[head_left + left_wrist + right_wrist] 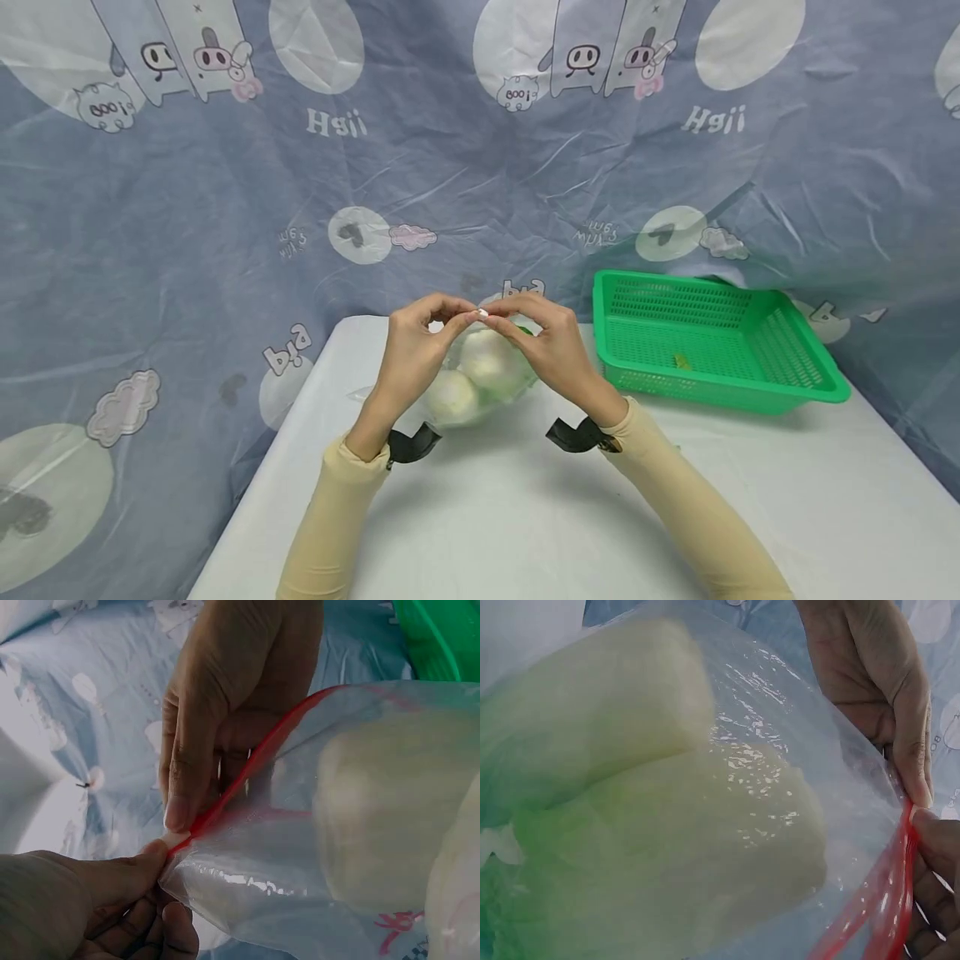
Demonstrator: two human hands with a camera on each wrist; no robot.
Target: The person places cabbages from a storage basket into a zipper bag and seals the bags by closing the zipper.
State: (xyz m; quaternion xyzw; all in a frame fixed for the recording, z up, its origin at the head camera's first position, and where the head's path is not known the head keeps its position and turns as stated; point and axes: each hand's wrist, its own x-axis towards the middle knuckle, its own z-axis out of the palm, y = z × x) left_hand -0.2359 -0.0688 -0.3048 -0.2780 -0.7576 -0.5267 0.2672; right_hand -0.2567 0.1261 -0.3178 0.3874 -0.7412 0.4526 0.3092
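A clear zip bag [247, 870] with a red closure strip [251, 765] hangs between the hands. Inside it are pale vegetables [453, 392] that turn green at one end [577, 862]; their exact kind is blurred by the plastic. At one end of the strip, the left hand [416, 350] pinches the bag's top corner between thumb and fingers. The right hand [555, 346] pinches the red strip right beside it, the two thumbs nearly meeting. A small white piece [176, 838], like a zip slider, shows between the thumb tips.
A green perforated basket [720, 392] stands on the white table [480, 525] at the right, with a small yellowish scrap [682, 362] in it. Behind the table hangs a patterned blue-grey cloth [450, 167]. Dark straps [412, 444] are on both wrists.
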